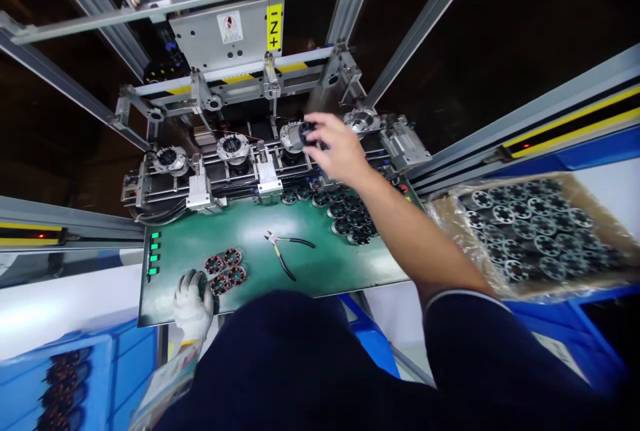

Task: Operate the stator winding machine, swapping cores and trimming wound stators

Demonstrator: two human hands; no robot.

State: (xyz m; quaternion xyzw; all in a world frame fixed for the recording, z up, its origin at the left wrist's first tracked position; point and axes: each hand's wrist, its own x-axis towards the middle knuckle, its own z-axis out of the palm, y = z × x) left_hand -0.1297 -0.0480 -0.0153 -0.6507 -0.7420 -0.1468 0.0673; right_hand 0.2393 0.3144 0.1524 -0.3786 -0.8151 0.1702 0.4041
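Head view: your right hand (337, 147) grips a black part (305, 132) at a fixture (291, 137); your left hand (193, 303), grip indeterminable.

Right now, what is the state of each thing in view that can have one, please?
Right hand: bare, grip closed around a black part.
Left hand: gloved, at the near edge of the green table; grip unclear.
Pliers: lying on the table, handles spread.
Red-and-black parts: four, grouped beside the left hand.
Green lights: lit.
Carton: open, holding many ringed parts.
Red side lights: both lit.
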